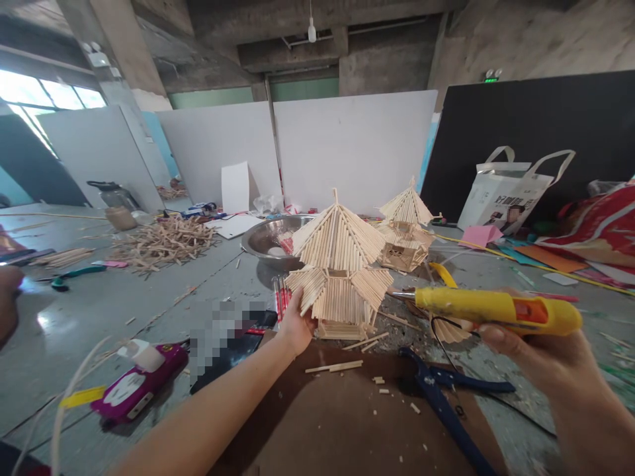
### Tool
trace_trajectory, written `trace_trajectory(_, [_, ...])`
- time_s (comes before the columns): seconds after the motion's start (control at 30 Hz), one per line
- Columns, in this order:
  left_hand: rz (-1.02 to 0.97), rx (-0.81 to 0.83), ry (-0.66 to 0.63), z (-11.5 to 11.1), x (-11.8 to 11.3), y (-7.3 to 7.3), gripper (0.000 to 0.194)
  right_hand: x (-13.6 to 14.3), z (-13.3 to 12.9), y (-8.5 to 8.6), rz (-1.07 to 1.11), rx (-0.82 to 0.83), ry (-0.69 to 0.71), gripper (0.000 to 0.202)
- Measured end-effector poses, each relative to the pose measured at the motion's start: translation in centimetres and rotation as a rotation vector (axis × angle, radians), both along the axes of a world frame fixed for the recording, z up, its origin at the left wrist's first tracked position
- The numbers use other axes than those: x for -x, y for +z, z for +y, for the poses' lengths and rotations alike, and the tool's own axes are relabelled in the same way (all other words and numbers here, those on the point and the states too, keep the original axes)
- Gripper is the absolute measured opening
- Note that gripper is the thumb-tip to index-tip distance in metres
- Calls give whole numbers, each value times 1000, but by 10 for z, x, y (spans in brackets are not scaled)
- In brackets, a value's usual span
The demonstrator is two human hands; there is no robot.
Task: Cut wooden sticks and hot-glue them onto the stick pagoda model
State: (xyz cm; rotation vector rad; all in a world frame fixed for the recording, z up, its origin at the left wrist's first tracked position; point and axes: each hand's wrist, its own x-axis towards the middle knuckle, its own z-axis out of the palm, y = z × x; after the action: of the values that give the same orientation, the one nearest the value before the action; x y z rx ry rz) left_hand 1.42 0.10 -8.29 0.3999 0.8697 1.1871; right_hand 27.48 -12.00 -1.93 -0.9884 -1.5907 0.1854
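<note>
A pagoda model (340,291) built of thin wooden sticks stands upright in front of me, with a pointed upper roof and a wider lower roof. My left hand (297,327) grips its lower left side, the fingers partly hidden behind it. In my right hand (540,350) is a yellow glue gun (496,311), held level. Its metal nozzle points left, close to the right edge of the lower roof; whether it touches I cannot tell. Loose sticks (335,366) lie on the brown board (317,423) below, beside dark blue cutting pliers (446,396) with their handles spread.
Behind stand a second stick pagoda (404,228) and a steel basin (262,244). A heap of sticks (163,241) lies to the left, a purple power strip (143,383) nearer. Right are a white bag (501,192) and coloured paper (555,254). Another person's limb (8,297) shows far left.
</note>
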Motion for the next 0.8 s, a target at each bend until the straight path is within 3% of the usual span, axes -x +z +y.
trace_trajectory(0.33, [94,30,-136,32,13,-8,28,-2,-1,-1,33,19,-31,15])
trace_trajectory(0.53, [111,18,-153,37,14,-6,27,12,-6,1,266,101,-65,10])
trace_trajectory(0.63, [122,13,-162,36,16,-7,28,9,-5,3,171,94,-27,8])
trace_trajectory(0.8, [179,-39,-61,31,18,-6,38,-3,-3,2,38,54,-19,11])
